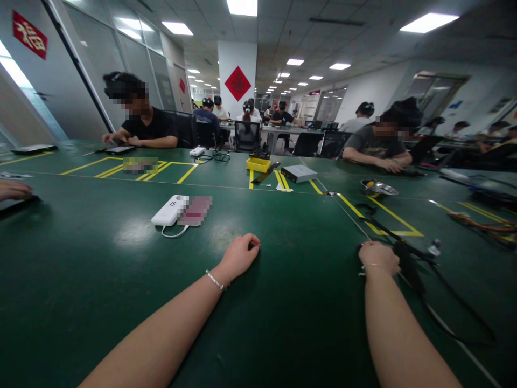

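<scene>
My left hand (240, 256) rests on the green tabletop (283, 312) with its fingers curled in, and nothing shows in it. A bracelet circles that wrist. Nearest to it lie a white power bank (170, 210) marked 15 and a phone-like flat thing (196, 210), blurred out, joined by a short white cable (175, 235). On the right, my right hand (379, 257) is closed on the table with its fingers mostly hidden; whether it holds anything small I cannot make out. Right beside it runs a black cable (407, 269) with a thick dark section.
Yellow tape (398, 233) marks areas on the table. Farther off are a yellow bin (258, 164), a grey box (299, 173) and a metal bowl (378, 187). Coloured wires (484, 223) lie at the right. Co-workers sit across the table; another person's hand (15, 190) shows at the left edge.
</scene>
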`<state>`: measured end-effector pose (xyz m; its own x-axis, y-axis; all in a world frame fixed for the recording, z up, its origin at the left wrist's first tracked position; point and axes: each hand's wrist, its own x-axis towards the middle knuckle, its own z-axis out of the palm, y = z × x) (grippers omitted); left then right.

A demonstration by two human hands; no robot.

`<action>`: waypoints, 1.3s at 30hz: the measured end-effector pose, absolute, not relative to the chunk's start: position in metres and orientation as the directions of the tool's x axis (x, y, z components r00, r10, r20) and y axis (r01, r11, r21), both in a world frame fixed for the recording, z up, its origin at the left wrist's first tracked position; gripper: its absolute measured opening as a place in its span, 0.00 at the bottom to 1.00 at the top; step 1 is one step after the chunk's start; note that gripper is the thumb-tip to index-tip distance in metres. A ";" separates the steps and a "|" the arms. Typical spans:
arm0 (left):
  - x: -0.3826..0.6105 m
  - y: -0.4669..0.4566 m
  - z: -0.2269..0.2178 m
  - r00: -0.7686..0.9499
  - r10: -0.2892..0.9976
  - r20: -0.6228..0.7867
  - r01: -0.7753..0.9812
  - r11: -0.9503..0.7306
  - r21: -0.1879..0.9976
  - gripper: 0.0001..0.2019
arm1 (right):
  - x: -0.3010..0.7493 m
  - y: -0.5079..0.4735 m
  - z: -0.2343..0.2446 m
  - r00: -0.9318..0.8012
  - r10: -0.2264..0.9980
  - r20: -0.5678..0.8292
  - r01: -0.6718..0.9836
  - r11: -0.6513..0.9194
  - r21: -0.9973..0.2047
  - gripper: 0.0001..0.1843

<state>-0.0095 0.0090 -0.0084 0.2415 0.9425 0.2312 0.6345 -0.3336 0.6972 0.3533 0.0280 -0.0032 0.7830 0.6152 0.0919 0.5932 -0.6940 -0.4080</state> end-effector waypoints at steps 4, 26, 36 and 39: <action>-0.009 0.009 -0.008 0.246 0.944 0.222 0.647 -0.330 0.688 0.07 | 0.350 0.025 -0.002 0.806 0.580 0.118 0.570 -0.707 -0.418 0.19; -0.005 0.004 -0.011 0.463 0.862 0.207 0.737 -0.504 0.451 0.19 | 0.160 0.005 -0.004 -0.386 0.910 0.149 0.880 0.412 -0.237 0.23; -0.008 0.006 -0.011 0.480 0.858 0.186 0.727 -0.507 0.463 0.20 | 0.326 0.024 0.014 0.530 0.820 0.217 0.847 -0.506 -0.160 0.26; -0.009 0.007 -0.012 0.492 0.852 0.181 0.730 -0.517 0.447 0.20 | 0.350 0.026 0.004 0.576 0.812 0.097 0.812 -0.554 -0.184 0.25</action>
<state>-0.0089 0.0067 -0.0117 0.4919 0.8515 0.1813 0.7298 -0.5169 0.4474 0.3500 0.0261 0.0041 0.5759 0.8117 0.0972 0.8120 -0.5541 -0.1835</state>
